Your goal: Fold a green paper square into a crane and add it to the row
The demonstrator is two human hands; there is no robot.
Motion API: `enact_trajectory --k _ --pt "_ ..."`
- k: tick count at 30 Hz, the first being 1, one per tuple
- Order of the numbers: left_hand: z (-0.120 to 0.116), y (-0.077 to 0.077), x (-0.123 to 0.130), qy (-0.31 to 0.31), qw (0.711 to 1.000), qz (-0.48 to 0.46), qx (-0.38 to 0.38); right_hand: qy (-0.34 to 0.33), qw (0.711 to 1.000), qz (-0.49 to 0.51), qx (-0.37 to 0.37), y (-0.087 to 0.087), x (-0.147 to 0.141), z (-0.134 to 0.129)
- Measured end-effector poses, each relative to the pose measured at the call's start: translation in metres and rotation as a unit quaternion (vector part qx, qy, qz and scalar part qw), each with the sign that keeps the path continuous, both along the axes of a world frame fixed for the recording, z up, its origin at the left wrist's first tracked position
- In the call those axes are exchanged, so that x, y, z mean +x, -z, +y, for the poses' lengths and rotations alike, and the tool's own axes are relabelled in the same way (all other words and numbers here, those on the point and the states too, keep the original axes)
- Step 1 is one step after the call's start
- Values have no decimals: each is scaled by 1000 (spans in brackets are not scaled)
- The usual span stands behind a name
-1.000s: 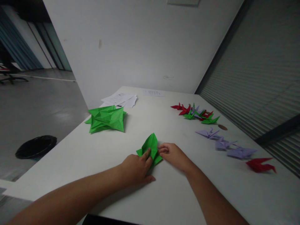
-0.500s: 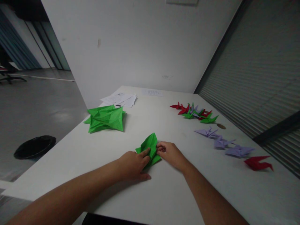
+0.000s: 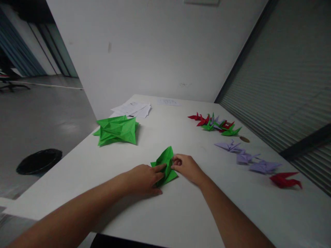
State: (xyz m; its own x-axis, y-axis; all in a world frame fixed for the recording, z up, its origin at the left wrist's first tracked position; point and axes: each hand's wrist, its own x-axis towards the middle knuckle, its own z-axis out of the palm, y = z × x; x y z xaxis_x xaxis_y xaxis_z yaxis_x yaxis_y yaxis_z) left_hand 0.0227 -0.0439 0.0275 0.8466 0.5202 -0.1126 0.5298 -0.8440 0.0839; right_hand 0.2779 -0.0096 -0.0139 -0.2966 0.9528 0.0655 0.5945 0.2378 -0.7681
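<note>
A partly folded sheet of green origami paper [image 3: 165, 156] lies on the white table near its front, one pointed flap standing up. My left hand [image 3: 147, 177] rests on its left side, fingers spread and pressing on the paper, thumb on the tabletop. At the paper's right edge, my right hand [image 3: 184, 166] has thumb and forefinger pinched on the green paper; the exact grip is partly hidden by the curled fingers.
Creased green sheets [image 3: 117, 131] are stacked at the left. Several red, green and purple paper cranes [image 3: 216, 122] cluster at the back right, with purple cranes [image 3: 263, 166] and a red crane [image 3: 286, 179] nearer. Printed papers [image 3: 131, 109] lie behind; a black bin [image 3: 38, 162] stands left.
My left hand has shifted slightly left, its thumb drawn back toward the paper. My right hand has moved slightly up and left at the paper's edge.
</note>
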Motion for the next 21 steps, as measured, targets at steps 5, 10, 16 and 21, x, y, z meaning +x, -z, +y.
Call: enact_trajectory --k 5,10,16,21 --pt "0 2 -1 -6 1000 -12 8 1 998 -56 40 -4 -2 1" --pt "-1 2 -2 6 999 -31 11 4 993 -95 72 -7 -4 0" --pt "4 4 -7 17 999 -46 24 14 989 -122 81 -3 -8 0" --pt "6 5 -11 25 998 -52 26 24 985 -145 95 -1 -11 -1"
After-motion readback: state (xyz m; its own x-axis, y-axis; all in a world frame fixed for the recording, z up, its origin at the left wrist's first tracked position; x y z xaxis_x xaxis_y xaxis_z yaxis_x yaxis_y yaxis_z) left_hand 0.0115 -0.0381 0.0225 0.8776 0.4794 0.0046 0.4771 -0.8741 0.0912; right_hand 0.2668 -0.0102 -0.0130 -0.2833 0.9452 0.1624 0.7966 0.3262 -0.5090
